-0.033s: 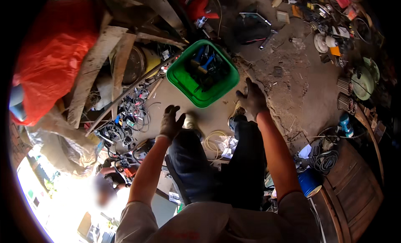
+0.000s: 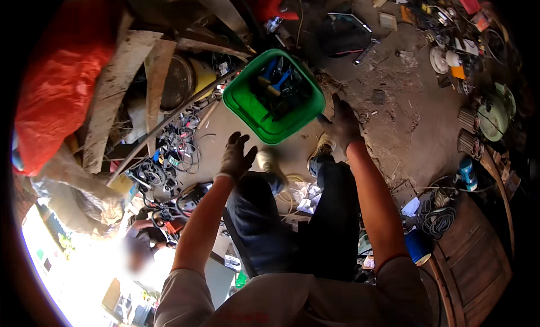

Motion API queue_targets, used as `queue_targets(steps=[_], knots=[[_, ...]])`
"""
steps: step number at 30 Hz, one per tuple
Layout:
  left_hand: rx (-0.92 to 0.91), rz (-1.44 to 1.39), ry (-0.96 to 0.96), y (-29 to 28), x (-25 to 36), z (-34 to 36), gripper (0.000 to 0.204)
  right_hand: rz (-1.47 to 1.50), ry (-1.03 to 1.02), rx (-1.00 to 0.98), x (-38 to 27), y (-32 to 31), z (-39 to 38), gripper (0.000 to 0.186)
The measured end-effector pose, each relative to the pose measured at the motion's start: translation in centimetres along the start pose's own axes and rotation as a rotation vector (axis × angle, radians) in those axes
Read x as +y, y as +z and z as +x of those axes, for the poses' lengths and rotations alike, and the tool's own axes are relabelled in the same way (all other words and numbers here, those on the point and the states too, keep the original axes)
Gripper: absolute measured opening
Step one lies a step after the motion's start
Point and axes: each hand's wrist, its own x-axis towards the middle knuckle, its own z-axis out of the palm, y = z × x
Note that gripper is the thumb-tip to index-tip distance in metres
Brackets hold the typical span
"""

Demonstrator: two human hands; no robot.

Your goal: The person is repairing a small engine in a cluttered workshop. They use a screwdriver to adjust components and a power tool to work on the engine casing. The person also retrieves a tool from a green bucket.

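Observation:
A green plastic tub (image 2: 239, 102) stands on the floor ahead of my feet. Blue-handled tools (image 2: 280, 83), some looking like brushes, lie inside with dark items I cannot make out. My left hand (image 2: 236, 157), in a greyish glove, hangs below the tub's near left side, fingers apart and holding nothing. On the other side my right hand (image 2: 344, 125), also gloved, is just beyond the tub's right corner with thumb and fingers spread. The thumb comes close to the tub's wall; whether it touches I cannot tell.
Wooden boards (image 2: 121, 91) and a red plastic sheet (image 2: 67, 74) fill the left. Tangled cables (image 2: 174, 152) lie beside the tub. A coiled black hose or cable (image 2: 437, 219) and a blue cylinder (image 2: 417, 247) are at right. A person (image 2: 143, 248) is at lower left.
Both hands have shifted slightly: the left a little up and right, the right a little outward. The view has moved somewhat too. The tub appears to stay in place.

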Motion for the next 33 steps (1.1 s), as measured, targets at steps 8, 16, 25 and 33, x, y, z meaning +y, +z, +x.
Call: queue_targets(steps=[8,16,25,33], knots=[[-0.148,0.292,-0.218,15.3,-2.1,22.3,0.081,-0.016,-0.079,-0.128,3.4,12.1,13.6,0.061],[-0.050,0.566,-0.188,23.6,-9.9,35.7,0.123,-0.042,-0.165,0.049,4.9,14.0,13.7,0.057],[-0.289,0.570,-0.135,15.1,-9.1,32.0,0.050,0.078,-0.040,-0.050,4.1,13.1,13.6,0.054],[-0.191,0.430,-0.142,9.1,-4.1,25.8,0.040,0.217,-0.149,-0.003,5.0,13.8,13.9,0.060]])
